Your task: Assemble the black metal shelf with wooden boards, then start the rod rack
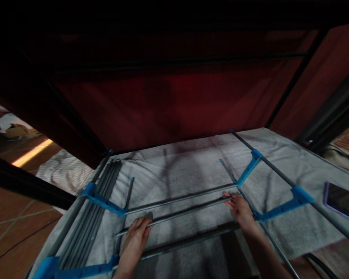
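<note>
A thin grey metal tube (pixel 189 210) lies across the space between my two hands. My left hand (pixel 136 236) is closed round it near its left end, which sticks out past the fingers. With its fingertips, my right hand (pixel 239 207) pinches the right end. Around them is a frame of grey tubes joined by blue plastic brackets, among them a left bracket (pixel 106 201) and a right bracket (pixel 285 205). One crossbar (pixel 180 198) spans the frame just beyond the held tube, and another crossbar (pixel 192 241) runs nearer to me.
Several loose grey tubes (pixel 94 217) lie side by side at the left on a light grey cloth (pixel 180 162). A phone (pixel 340 199) rests on the cloth at the right. A dark red panel (pixel 177 100) stands behind. Tiled floor (pixel 14 228) shows at left.
</note>
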A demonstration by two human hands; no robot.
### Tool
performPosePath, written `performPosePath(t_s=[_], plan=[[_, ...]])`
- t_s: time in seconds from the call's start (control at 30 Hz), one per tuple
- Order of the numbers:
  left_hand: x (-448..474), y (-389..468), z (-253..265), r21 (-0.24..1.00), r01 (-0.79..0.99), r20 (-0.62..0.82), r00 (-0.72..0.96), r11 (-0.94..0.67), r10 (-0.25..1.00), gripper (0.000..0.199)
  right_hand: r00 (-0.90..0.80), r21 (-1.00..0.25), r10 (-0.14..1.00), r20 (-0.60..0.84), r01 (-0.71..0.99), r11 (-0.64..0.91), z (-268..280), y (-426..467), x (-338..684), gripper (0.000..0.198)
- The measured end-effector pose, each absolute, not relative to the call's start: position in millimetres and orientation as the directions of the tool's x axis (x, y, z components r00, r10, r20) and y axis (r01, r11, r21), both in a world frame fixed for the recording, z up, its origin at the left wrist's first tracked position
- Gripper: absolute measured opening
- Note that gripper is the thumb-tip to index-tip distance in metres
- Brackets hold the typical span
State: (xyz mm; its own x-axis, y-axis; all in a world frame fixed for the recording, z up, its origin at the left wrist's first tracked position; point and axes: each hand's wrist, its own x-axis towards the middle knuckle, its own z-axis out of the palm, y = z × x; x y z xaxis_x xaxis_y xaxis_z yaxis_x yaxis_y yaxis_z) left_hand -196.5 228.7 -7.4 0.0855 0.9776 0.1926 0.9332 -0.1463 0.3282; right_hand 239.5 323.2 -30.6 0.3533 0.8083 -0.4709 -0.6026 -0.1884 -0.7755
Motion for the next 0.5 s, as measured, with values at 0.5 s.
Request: performPosePath(t_s=[0.5], plan=[[-164,229,16,0.391,0.919,0.022,0.036,-0.041,0.999,0.023,0.272,-0.816,0.867,-0.417,-0.533,-0.225,-60,325,260,0.014]])
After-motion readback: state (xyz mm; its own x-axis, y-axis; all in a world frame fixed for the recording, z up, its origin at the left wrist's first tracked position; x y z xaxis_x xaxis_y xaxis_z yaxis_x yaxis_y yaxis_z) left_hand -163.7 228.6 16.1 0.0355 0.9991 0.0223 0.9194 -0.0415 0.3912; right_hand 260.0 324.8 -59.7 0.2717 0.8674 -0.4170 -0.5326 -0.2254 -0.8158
